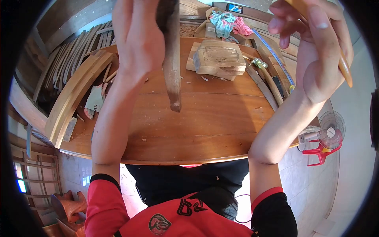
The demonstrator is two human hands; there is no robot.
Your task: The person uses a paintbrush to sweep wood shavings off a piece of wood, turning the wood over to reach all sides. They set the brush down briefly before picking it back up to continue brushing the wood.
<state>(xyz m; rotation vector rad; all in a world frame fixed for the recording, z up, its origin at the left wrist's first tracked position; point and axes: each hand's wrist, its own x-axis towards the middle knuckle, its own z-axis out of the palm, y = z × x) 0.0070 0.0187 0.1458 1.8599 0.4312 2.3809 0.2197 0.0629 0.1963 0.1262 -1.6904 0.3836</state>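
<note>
Raised at the upper left, my left hand (140, 35) is beside a long, dark, rough piece of wood (172, 75), which hangs upright over the table with its lower end pointing toward me. The top of that hand and its fingers are cut off or hidden. At the upper right, my right hand (321, 43) is lifted and holds a thin yellow-orange stick-like tool (345, 71), its tapered end pointing down past the wrist. Between the hands, a thick carved wooden block (219, 57) lies on a flat board at the table's far side.
The wooden table (189, 138) carries long curved beams (81, 93) at left. A hammer (258, 63), a blue measuring tape (272, 51) and crumpled cloths (223, 23) lie at the right and back. A fan (331, 132) stands beyond the right edge.
</note>
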